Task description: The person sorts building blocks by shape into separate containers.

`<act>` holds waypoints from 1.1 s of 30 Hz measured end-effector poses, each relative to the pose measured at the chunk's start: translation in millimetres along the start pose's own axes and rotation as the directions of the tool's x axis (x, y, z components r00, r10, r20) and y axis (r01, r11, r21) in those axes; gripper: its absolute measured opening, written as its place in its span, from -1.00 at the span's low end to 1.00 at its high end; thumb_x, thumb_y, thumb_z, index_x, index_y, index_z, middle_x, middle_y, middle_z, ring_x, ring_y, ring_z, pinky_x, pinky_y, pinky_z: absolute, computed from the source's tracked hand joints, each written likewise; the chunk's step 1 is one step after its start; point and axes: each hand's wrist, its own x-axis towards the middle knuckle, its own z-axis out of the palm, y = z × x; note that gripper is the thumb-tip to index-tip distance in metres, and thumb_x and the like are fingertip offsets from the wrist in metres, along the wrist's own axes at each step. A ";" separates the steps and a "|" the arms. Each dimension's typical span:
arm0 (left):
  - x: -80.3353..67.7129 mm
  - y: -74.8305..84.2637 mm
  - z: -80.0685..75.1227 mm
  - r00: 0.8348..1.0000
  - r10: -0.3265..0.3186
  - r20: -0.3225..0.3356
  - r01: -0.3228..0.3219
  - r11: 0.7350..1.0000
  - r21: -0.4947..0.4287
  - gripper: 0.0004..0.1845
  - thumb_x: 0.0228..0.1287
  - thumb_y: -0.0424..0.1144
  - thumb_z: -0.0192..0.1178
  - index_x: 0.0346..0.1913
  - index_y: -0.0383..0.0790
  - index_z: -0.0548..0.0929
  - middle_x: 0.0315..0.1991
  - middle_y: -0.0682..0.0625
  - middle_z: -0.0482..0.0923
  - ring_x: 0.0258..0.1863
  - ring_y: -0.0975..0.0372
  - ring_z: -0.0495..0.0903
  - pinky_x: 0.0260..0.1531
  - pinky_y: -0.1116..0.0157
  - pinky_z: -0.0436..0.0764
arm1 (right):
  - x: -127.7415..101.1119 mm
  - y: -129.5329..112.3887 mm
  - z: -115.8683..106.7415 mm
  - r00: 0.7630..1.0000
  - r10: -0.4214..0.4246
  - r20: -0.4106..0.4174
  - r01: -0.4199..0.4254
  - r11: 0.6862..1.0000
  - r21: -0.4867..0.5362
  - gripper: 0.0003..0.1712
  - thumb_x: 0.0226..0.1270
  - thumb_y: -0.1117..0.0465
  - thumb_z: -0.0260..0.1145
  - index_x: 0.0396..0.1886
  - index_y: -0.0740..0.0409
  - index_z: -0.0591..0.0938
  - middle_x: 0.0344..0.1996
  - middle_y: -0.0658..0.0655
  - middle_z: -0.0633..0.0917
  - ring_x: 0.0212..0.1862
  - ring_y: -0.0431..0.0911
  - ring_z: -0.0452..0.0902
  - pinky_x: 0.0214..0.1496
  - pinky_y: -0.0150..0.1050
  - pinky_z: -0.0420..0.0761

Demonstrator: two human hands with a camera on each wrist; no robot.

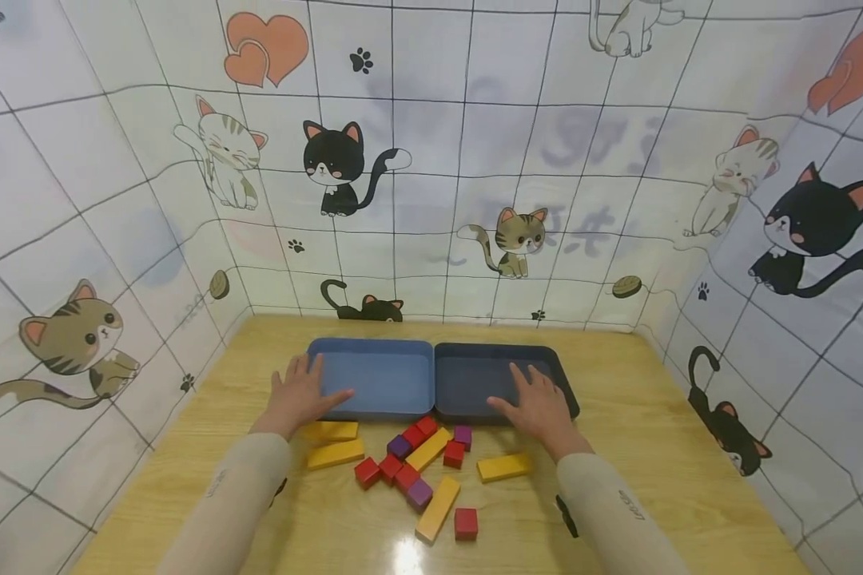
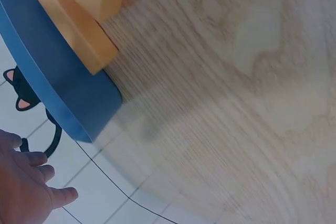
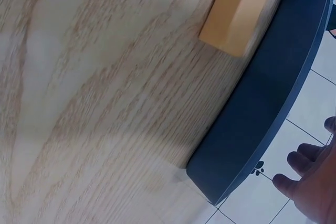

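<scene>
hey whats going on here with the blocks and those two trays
A person sits at a wooden table with both hands spread flat. The left hand rests on the near left edge of the light blue tray, and the right hand on the near edge of the dark blue tray beside it. Both trays look empty. Red, yellow and purple blocks lie loose in front of the trays, none held.

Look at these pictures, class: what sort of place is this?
Probably a small tabletop booth set up for a sorting exercise: a wooden table walled on three sides by a cartoon-cat backdrop, with two blue trays and loose coloured blocks.
</scene>
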 end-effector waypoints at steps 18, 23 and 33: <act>-7.1 -26.5 5.2 0.996 -0.068 0.060 0.073 0.993 -0.094 0.20 0.22 0.40 0.13 0.47 -0.61 -0.01 0.42 -0.55 0.03 0.40 -0.36 0.03 0.26 -0.39 0.00 | -11.2 1.0 1.8 1.000 0.013 -0.010 -0.012 0.996 0.083 0.02 0.32 -0.41 0.14 0.53 0.17 0.24 0.35 0.48 0.33 0.33 0.39 0.27 0.28 0.36 0.25; -9.3 -35.9 6.3 0.991 -0.099 0.088 0.108 0.989 -0.105 0.22 0.23 0.42 0.09 0.44 -0.67 -0.02 0.40 -0.59 0.02 0.37 -0.38 0.07 0.25 -0.34 0.13 | -15.2 -6.5 2.3 1.000 -0.004 -0.010 0.005 0.992 0.127 -0.01 0.33 -0.39 0.15 0.53 0.15 0.25 0.34 0.45 0.35 0.33 0.37 0.27 0.27 0.35 0.26; -12.0 -53.4 10.4 0.987 -0.092 0.135 0.117 0.975 -0.190 0.12 0.32 0.28 0.13 0.41 -0.73 -0.01 0.35 -0.65 0.06 0.33 -0.43 0.13 0.26 -0.28 0.19 | -23.6 -18.3 5.2 1.000 -0.010 -0.004 0.010 0.983 0.183 -0.09 0.34 -0.33 0.21 0.51 0.09 0.30 0.33 0.41 0.39 0.31 0.33 0.33 0.23 0.31 0.36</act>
